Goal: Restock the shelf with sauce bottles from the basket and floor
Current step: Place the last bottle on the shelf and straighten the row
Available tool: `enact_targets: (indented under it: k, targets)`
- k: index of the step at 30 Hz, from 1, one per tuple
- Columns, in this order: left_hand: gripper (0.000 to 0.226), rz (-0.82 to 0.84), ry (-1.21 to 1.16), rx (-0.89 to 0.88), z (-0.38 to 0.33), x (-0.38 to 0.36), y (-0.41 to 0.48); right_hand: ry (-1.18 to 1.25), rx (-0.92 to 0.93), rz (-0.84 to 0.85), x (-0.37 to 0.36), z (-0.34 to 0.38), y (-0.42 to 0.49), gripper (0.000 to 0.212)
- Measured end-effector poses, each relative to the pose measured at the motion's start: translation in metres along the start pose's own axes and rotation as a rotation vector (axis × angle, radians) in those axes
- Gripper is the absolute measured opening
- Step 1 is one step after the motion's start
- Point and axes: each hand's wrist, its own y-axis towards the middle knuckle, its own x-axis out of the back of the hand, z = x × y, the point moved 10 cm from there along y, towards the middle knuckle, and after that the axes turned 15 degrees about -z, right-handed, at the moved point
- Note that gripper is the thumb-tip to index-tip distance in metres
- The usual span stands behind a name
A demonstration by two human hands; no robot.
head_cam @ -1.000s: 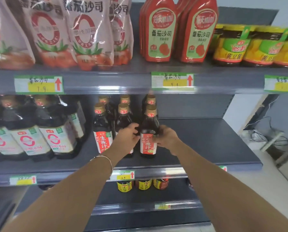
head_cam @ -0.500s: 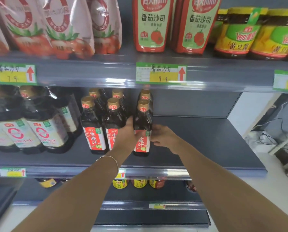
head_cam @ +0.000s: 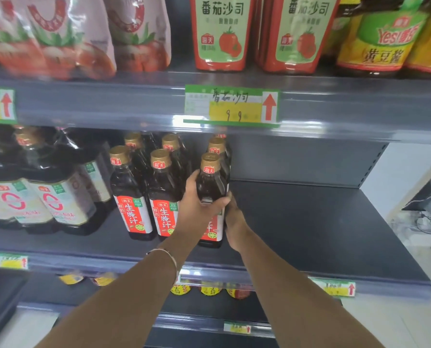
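Head view

- Hidden parts: the left hand [head_cam: 196,207] and its wrist cover most of the red label on the sauce bottle [head_cam: 210,182]. Behind that bottle, a rear bottle [head_cam: 217,144] shows only its gold cap and neck. The jars [head_cam: 209,288] on the lower shelf are cut off by the shelf edge. The pouches [head_cam: 66,33] at upper left are blurred.
- Bottle position: it is the rightmost of 3 front bottles on the middle shelf [head_cam: 309,222], just beside the neighbouring bottle [head_cam: 163,194].
- Bottle orientation: upright, long axis vertical, gold cap up, label toward the camera.
- Left hand: grasps the bottle's shoulder, thumb on the left side, fingers across the front.
- Right hand [head_cam: 235,222]: lies against the bottle's lower right side. Its fingertips are hidden, so the grip cannot be determined.
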Motion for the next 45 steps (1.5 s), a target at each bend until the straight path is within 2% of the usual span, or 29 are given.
enact_targets:
  k: [10, 18, 22, 25, 28, 30, 32, 35, 38, 45]
  targets:
    - [0.071, -0.086, 0.065, -0.034, -0.008, 0.002, -0.002, 0.019, -0.006, 0.021, -0.002, 0.001, 0.004, 0.052]
    - [0.076, -0.039, 0.068, -0.018, -0.004, 0.0, -0.003, -0.039, -0.014, 0.001, 0.001, 0.002, -0.002, 0.05]
    - [0.087, -0.023, 0.104, -0.031, -0.003, 0.005, -0.008, -0.144, -0.021, -0.07, 0.024, 0.011, -0.019, 0.048]
    - [0.081, -0.099, 0.134, -0.121, -0.014, 0.019, -0.019, -0.181, 0.008, -0.142, 0.043, 0.02, -0.034, 0.047]
    - [0.061, -0.169, 0.318, -0.339, -0.036, 0.033, -0.036, -0.207, 0.048, -0.227, 0.055, 0.031, -0.045, 0.045]
    - [0.051, -0.125, 0.418, -0.44, -0.044, 0.033, -0.048, -0.23, 0.083, -0.267, 0.062, 0.038, -0.052, 0.042]
    - [0.049, -0.065, 0.463, -0.471, -0.045, 0.03, -0.056, -0.25, 0.114, -0.274, 0.065, 0.045, -0.055, 0.043]
    - [0.053, -0.051, 0.499, -0.53, -0.049, 0.027, -0.061, -0.285, 0.138, -0.258, 0.063, 0.052, -0.052, 0.043]
    - [0.064, -0.091, 0.474, -0.487, -0.047, 0.026, -0.054, -0.327, 0.165, -0.252, 0.059, 0.06, -0.041, 0.043]
    - [0.083, -0.277, 0.469, -0.413, -0.023, 0.016, -0.034, -0.459, 0.281, -0.132, 0.044, 0.066, 0.008, 0.048]
